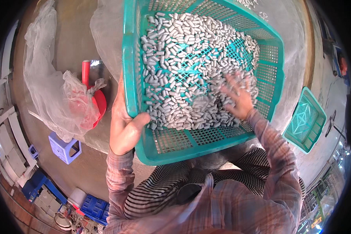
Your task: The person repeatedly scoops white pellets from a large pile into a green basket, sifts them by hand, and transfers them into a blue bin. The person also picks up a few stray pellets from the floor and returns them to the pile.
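A large green plastic basket [191,149] with lattice walls sits in front of me, over my lap. Many small grey-white cylindrical pieces [187,27] cover most of its floor, and the green mesh shows through in patches. My left hand [124,126] grips the basket's left rim near the front corner, thumb over the edge and fingers hidden behind the wall. Inside, at the right, my right hand [238,97] lies among the pieces with its fingers spread and slightly smeared by motion. Some pieces around it are blurred too.
Left of the basket, clear plastic sheeting [46,85] partly covers a red scoop-like item with a handle [85,72]. A small purple stool [64,148] stands below it. At the right is a smaller green basket [306,121]. Loose pieces [247,4] lie beyond the far rim.
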### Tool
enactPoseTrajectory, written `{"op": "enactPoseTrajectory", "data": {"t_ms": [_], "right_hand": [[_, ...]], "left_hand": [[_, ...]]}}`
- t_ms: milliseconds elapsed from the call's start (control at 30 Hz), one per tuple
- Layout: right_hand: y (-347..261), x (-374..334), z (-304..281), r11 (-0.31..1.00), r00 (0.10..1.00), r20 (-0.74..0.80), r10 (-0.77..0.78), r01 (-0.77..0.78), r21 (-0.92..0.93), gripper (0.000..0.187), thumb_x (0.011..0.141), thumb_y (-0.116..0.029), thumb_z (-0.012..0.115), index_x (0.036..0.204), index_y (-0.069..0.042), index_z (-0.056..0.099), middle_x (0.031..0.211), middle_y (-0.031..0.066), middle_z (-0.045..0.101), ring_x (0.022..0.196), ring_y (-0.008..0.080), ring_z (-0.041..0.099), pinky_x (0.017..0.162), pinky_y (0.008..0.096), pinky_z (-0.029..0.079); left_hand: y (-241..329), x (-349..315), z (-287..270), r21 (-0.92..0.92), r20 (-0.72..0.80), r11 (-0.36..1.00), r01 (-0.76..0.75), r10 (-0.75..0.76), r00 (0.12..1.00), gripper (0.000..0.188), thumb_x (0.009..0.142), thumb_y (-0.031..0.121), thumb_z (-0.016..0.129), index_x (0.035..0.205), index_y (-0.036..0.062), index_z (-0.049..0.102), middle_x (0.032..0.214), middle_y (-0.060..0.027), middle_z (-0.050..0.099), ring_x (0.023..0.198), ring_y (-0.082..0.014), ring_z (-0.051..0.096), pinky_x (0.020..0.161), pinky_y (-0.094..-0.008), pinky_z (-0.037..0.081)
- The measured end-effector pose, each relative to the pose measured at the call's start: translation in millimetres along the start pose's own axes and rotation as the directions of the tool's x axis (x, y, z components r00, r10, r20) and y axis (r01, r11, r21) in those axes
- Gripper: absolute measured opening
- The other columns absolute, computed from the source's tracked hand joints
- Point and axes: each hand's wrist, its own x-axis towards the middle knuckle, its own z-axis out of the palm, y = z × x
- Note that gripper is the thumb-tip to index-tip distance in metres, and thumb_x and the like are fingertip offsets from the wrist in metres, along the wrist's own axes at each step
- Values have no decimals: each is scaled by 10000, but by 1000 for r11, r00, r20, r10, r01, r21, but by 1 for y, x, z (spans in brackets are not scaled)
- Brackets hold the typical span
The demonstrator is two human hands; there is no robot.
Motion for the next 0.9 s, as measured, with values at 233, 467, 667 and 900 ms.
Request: {"op": "enactPoseTrajectory", "data": {"t_ms": [233,467,667,900], "right_hand": [[-29,172,-8,874,652,-582,486,-366,319,736,856,-615,483,1474,-272,282,1545,185,144,1407,447,118,1103,619,88],[-77,27,6,963,963,-134,-235,250,105,611,900,-440,523,1451,-264,325,1568,139,90,1423,437,40,1088,647,1],[12,97,18,828,714,-422,559,-507,240,750,853,-569,527,1475,-252,252,1510,203,228,1389,454,149,1090,628,43],[-126,143,15,949,933,-290,-214,269,165,590,874,-462,550,1403,-243,406,1489,126,298,1384,453,180,1122,595,105]], "left_hand": [[9,6,9,47,18,997,-55,55,998,900,568,29,512,1427,-61,256,1391,-131,397,1300,-212,357,1111,-320,218],[10,-32,19,26,-73,995,-96,98,993,924,553,14,539,1432,-46,262,1421,-154,383,1342,-234,330,1116,-346,220],[-15,-15,9,-141,-99,990,-5,-9,995,951,528,-25,513,1444,-22,258,1388,-110,416,1305,-209,372,1107,-334,246],[-11,-1,5,-114,-117,982,148,-162,980,938,543,-33,489,1449,-14,251,1393,-112,411,1297,-207,385,1099,-331,265]]}}
